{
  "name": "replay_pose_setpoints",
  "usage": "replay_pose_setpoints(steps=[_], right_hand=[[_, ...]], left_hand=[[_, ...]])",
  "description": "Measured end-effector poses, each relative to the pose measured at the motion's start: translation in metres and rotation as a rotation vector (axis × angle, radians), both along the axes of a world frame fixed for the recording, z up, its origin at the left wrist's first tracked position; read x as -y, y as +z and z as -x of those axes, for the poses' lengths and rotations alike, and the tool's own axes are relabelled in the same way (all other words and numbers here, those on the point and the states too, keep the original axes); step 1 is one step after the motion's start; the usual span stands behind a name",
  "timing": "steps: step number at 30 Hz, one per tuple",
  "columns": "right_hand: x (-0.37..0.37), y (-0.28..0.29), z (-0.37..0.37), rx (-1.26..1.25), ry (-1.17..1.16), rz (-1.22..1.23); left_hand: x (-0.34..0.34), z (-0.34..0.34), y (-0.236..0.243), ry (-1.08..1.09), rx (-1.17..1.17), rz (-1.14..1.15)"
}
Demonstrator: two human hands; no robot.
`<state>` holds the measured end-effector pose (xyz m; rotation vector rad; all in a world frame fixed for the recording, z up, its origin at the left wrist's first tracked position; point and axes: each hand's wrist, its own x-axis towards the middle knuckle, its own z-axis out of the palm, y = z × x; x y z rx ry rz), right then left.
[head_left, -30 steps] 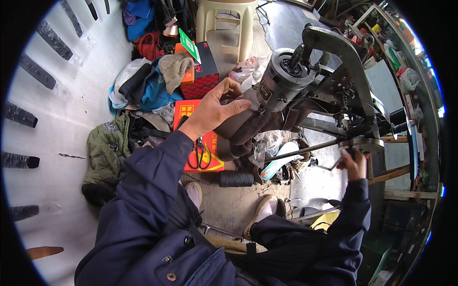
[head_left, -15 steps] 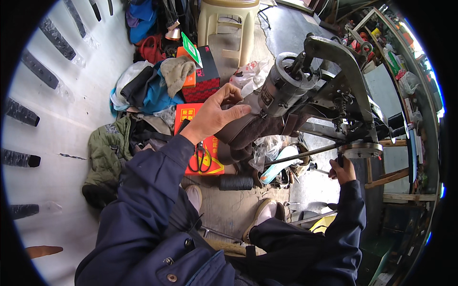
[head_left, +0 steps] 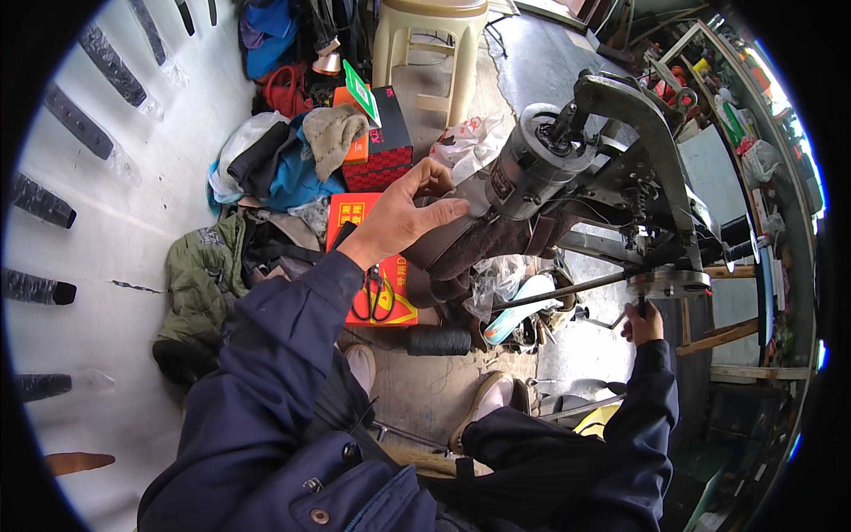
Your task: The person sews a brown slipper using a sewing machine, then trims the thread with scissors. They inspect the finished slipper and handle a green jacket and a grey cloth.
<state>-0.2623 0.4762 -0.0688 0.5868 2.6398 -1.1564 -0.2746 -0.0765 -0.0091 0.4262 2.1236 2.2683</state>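
Note:
My left hand (head_left: pixel 409 215) grips the edge of a dark brown shoe (head_left: pixel 461 246), thumb on the near side and fingers curled behind it. The shoe, fuzzy-looking along its side, sits under the grey metal head of a hand-cranked sewing machine (head_left: pixel 530 168). Lower right, my right hand (head_left: pixel 644 324) is closed round the short dark crank handle (head_left: pixel 642 305) below the machine's round handwheel (head_left: pixel 669 283). The needle and the stitching spot are hidden behind the machine head.
Black-handled scissors (head_left: pixel 376 294) lie on a red and yellow box (head_left: pixel 403 275). A dark thread spool (head_left: pixel 439 340) and a light-blue insole (head_left: pixel 519 309) are below the machine. Clothes (head_left: pixel 208 279) are piled left. A beige stool (head_left: pixel 432 53) stands behind; cluttered shelves (head_left: pixel 753 160) line the right.
My right hand and the crank handle have shifted slightly to the right under the handwheel. The left hand keeps its grip on the shoe. The whole view has moved a little.

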Motion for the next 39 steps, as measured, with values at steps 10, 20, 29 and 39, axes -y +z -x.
replay_pose_setpoints(steps=[10,20,29,39], right_hand=[[-0.038,0.081,0.011,-0.636,-0.210,0.021],[0.046,0.032,-0.008,-0.093,0.139,0.146],[-0.056,0.055,0.017,-0.597,-0.289,0.002],[0.044,0.053,-0.007,-0.237,0.187,0.139]], left_hand=[[0.003,-0.004,0.002,-0.027,0.049,0.018],[0.004,-0.004,-0.001,-0.022,0.040,0.025],[0.005,-0.006,0.000,-0.015,-0.005,0.038],[0.005,-0.005,-0.003,0.026,-0.056,0.064]])
